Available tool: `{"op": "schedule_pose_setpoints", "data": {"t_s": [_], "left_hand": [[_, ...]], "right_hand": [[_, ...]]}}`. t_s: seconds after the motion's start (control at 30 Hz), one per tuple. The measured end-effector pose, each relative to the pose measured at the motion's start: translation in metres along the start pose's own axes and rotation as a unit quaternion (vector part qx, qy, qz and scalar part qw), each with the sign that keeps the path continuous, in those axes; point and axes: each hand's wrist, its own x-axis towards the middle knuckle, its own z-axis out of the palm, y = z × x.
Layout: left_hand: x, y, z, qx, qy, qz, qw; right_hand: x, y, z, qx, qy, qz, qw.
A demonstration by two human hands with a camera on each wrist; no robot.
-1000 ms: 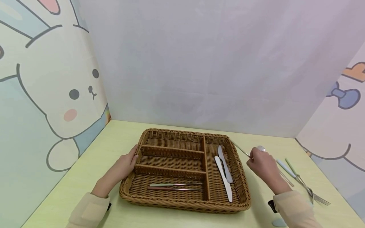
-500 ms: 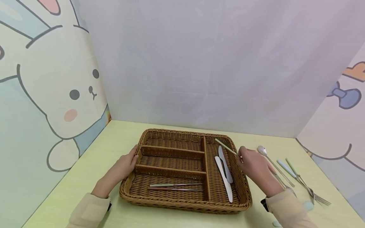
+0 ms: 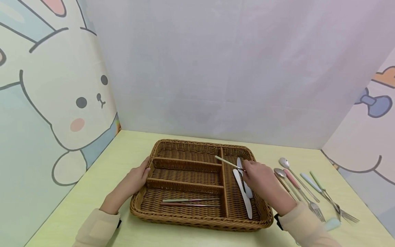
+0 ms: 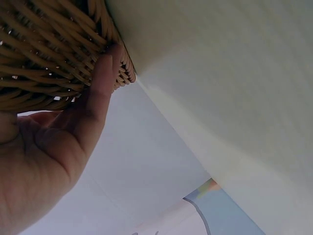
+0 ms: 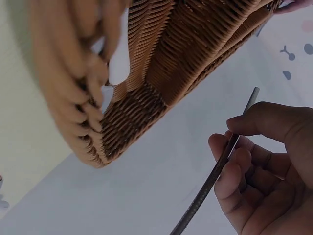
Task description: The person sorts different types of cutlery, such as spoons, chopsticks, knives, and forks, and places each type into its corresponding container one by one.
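Observation:
A brown wicker basket [image 3: 197,219] with several compartments stands on the pale table. My left hand [image 3: 135,176] rests with straight fingers against its left wall; the left wrist view shows that hand [image 4: 73,142] on the weave [image 4: 44,44]. Over the right compartment, my right hand [image 3: 257,176] pinches a thin metal chopstick [image 3: 226,162] whose pale tip points left. Below it lie two white-handled knives [image 3: 242,193]. Two chopsticks [image 3: 188,201] lie in the front-left compartment. In the right wrist view, fingers [image 5: 269,161] curl round the chopstick [image 5: 215,171] above the basket [image 5: 161,63].
Right of the basket, two spoons [image 3: 285,163] [image 3: 279,173] and forks [image 3: 318,211] [image 3: 347,216] with pastel handles lie on the table. Walls printed with cartoon rabbits close in the left, back and right sides.
My right hand has carried the chopstick leftward, from the table beside the basket to above the right compartment. A pink-handled spoon and fork it hid now show. The left hand has stayed put.

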Motion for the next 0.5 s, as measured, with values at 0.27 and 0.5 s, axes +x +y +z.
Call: {"op": "schedule_pose_setpoints", "data": {"t_s": [0.27,0.5], "left_hand": [[0.001,0.0,0.001,0.001,-0.003,0.001,1.0],[0.001,0.0,0.0,-0.001,-0.001,0.001,1.0]], "right_hand": [[0.006,-0.025,0.001,-0.022,0.012,-0.059,0.998],[0.01,-0.046,0.003,-0.053,0.018,-0.131,0.99]]}}
